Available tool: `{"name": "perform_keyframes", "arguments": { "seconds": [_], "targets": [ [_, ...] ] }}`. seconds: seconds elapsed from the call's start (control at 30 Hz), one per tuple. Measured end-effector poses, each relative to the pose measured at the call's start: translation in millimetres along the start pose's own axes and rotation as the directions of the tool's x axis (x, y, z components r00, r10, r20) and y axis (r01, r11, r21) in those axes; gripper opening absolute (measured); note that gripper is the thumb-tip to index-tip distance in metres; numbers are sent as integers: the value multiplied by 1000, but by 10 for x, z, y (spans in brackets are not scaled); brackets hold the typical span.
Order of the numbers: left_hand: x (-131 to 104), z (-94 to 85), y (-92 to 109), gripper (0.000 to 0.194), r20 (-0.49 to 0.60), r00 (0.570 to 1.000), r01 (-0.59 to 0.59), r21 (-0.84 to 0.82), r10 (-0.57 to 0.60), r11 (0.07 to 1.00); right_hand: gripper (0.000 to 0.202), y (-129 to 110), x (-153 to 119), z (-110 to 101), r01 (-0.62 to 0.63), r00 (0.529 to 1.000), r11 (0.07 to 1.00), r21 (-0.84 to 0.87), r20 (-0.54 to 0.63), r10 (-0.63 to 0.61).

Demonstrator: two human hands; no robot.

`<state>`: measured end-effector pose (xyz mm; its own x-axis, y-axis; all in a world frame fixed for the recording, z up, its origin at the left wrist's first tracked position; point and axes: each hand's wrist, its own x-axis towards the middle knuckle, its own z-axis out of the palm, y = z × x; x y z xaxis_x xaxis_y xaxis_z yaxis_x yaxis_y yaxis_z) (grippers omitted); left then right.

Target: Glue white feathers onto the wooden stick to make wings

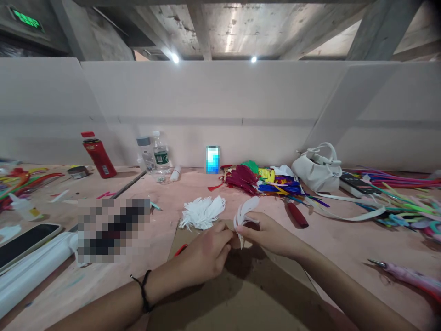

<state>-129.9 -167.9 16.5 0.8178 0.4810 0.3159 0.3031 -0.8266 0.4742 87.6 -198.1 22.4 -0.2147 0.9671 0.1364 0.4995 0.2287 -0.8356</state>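
Note:
A few curved white feathers (pixel 246 209) stand up between the thumb and fingers of my right hand (pixel 270 232), which is closed on them. Just to the left, my left hand (pixel 212 246) has its fingers curled in a pinch beside the feathers' lower end; whatever it grips is hidden. Both hands are above a brown cardboard sheet (pixel 223 299). Behind my left hand lies a pile of loose white feathers (pixel 203 212) at the sheet's far edge. Part of a red object (pixel 181 249) shows behind my left wrist.
Coloured feathers (pixel 241 179), a red-handled item (pixel 296 215) and a white handbag (pixel 317 170) lie at the back right. A lit phone (pixel 212 160) leans on the partition. Bottles (pixel 161 154) stand back left. A pink pen-like tool (pixel 409 276) lies right; a white roll (pixel 37 271) left.

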Motion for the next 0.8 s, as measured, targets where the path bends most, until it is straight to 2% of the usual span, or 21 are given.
{"name": "perform_keyframes", "arguments": {
  "seconds": [0.17, 0.37, 0.53, 0.7, 0.8],
  "targets": [
    [28, 7, 42, 14, 28, 985, 170, -140, -168, 975, 23, -99, -25, 34, 24, 1000, 1000, 7, -2, -24],
    [40, -27, 73, 10, 181, 931, 362, -350, -317, 864, 22, -107, -47, 48, 19, 1000, 999, -30, -12, -20],
    [31, 1, 50, 26, 185, 923, 384, -394, -338, 835, 18, -157, -72, 69, 64, 998, 993, -101, -6, -65],
    [22, 42, 59, 27, 172, 909, 417, -378, -380, 826, 19, -188, -86, 93, 77, 997, 979, -188, 2, -78],
    [13, 73, 76, 24, 182, 905, 425, -417, -384, 804, 17, -173, -99, 120, 82, 996, 983, -164, -20, -86]
  ]
}}
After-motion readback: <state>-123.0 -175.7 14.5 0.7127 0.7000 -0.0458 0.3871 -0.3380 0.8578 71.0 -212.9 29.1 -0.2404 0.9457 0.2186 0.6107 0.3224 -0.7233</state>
